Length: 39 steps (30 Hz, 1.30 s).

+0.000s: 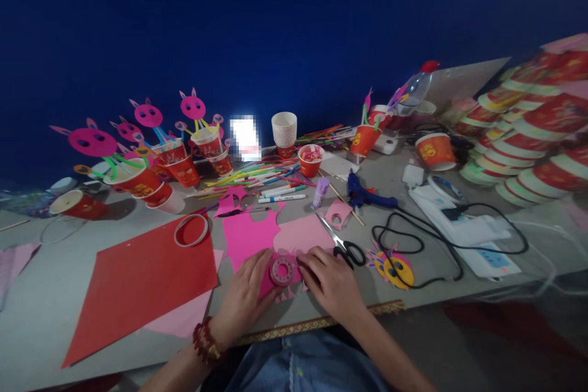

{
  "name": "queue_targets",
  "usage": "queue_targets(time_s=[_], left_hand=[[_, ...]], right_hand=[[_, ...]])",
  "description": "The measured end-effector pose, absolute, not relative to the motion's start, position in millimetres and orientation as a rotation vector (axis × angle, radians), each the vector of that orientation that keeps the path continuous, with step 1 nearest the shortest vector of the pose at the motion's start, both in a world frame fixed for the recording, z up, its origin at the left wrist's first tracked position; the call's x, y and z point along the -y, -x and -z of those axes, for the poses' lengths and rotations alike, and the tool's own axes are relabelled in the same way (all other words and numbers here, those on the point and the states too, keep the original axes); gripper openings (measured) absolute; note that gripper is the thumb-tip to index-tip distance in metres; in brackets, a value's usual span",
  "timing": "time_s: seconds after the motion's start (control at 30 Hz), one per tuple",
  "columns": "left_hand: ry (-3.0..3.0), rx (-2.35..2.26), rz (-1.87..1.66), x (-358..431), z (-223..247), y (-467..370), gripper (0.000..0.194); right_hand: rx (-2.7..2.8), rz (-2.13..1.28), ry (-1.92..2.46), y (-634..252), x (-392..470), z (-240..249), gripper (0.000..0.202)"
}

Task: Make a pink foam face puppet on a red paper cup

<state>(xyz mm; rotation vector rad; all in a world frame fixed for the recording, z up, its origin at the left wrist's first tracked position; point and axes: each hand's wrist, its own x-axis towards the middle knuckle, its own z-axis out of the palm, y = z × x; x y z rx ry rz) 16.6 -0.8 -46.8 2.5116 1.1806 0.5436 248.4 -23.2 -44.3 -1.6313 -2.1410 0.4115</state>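
Note:
My left hand [248,286] lies with its fingers against the left side of a round pink ring-shaped object [282,270], on magenta paper [248,236]. Just right of that ring is my right hand [331,282], its fingers bent and fingertips together over the paper's edge; what they pinch, if anything, is too small to make out. Light pink paper [305,234] with a curved edge lies beyond the hands. Small pink triangles [283,295] rest in front of the ring. Black-handled scissors [342,246] lie partly open beyond my right hand.
Red paper [151,285] and a tape roll [191,231] lie left. Behind are decorated red cups [138,179], pipe cleaners, markers [281,198] and a purple glue stick [320,192]. To the right are a blue glue gun [367,193], cables, a power strip [489,260] and stacked cups [537,135].

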Motion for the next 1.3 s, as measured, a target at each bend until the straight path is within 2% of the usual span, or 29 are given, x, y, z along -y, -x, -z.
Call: queue_targets(time_s=[0.13, 0.5, 0.7, 0.93, 1.3], left_hand=[[-2.471, -1.193, -0.577, 1.6, 48.0, -15.0, 0.063], [-2.573, -1.075, -0.514, -2.9, 42.2, -19.7, 0.025], [-2.601, -1.031, -0.546, -7.9, 32.5, -20.1, 0.024], [-2.649, -1.042, -0.636, -16.1, 28.2, -21.7, 0.033], [-2.626, -1.030, -0.636, -17.9, 32.2, -19.1, 0.028]], right_hand=[[2.140, -0.408, 1.604, -248.6, 23.0, 42.6, 0.021], [2.111, -0.447, 1.574, -248.7, 21.9, 44.3, 0.023], [2.092, -0.471, 1.556, -248.8, 20.0, 37.7, 0.028], [2.072, -0.383, 1.542, -249.5, 15.2, 35.3, 0.032], [2.074, -0.343, 1.539, -249.7, 10.8, 32.6, 0.035]])
